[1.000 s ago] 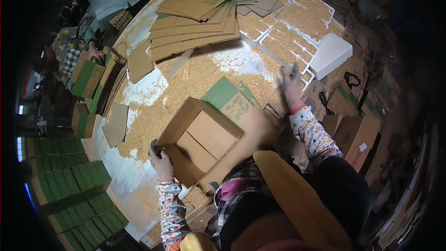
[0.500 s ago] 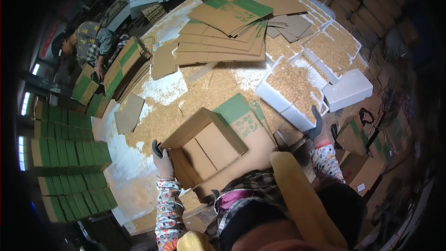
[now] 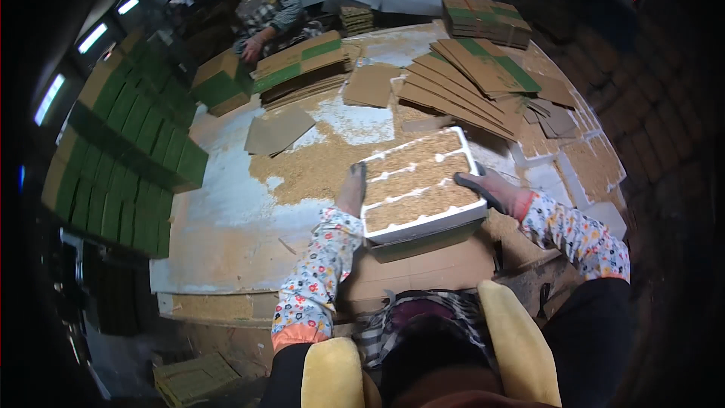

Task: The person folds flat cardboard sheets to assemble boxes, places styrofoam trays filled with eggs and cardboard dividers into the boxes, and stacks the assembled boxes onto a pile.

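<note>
A white foam box (image 3: 430, 228) with sawdust (image 3: 424, 174) packed in its compartments is in front of me, over a cardboard box (image 3: 432, 245) with a dark green side. How deep it sits in the cardboard box I cannot tell. My left hand (image 3: 353, 190), in a glove with dark fingertips, is closed on the foam box's left side. On the opposite side my right hand (image 3: 498, 191) grips it with the thumb over the rim. Beneath lies a flat brown cardboard sheet (image 3: 442, 270).
Loose sawdust covers parts of the table (image 3: 215, 215). Flat cartons (image 3: 453, 94) are stacked behind, near more sawdust-filled foam boxes (image 3: 589, 170) at right. Green-sided cartons (image 3: 128, 181) are piled at left. A co-worker (image 3: 268, 11) handles a carton (image 3: 223, 79) at the far left.
The foam box has moved from the right to above the cardboard box. My right hand came left with it; my left hand went from the cardboard box's edge to the foam box. The view shifted.
</note>
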Tool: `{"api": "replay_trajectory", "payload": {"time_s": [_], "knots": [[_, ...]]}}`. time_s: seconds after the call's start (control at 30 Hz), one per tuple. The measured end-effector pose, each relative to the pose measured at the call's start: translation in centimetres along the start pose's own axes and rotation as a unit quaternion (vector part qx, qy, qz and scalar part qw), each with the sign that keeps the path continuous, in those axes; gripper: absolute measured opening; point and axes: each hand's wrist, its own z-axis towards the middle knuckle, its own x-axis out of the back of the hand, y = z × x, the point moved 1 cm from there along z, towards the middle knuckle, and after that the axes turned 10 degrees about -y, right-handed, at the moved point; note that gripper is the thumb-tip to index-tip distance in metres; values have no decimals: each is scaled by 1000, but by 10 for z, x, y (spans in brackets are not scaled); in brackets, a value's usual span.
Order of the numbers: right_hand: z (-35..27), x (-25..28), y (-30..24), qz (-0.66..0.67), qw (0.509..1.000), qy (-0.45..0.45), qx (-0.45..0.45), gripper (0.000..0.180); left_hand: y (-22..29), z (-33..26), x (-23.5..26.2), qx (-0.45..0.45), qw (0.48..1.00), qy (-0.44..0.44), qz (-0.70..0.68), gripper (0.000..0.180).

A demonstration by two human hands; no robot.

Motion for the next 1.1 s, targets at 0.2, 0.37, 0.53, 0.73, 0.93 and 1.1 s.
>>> {"api": "replay_trajectory", "payload": {"time_s": [0.2,0.37,0.53,0.73,0.93,1.1], "knots": [[-16,-62,-37,-312,933,119,-133,92,-14,-21,64,91,966,196,143,39],[20,-28,-31,-359,928,29,-98,78,-15,-29,94,41,858,197,472,52],[36,-30,58,-803,591,5,-75,65,17,-8,14,223,872,169,401,35],[-11,-10,34,-482,770,112,403,47,27,-34,10,110,901,170,385,35],[15,301,67,-358,793,493,-3,59,31,-18,-16,148,842,241,459,31],[65,455,45,-634,563,456,-269,78,23,-34,1,179,822,311,443,25]]}}
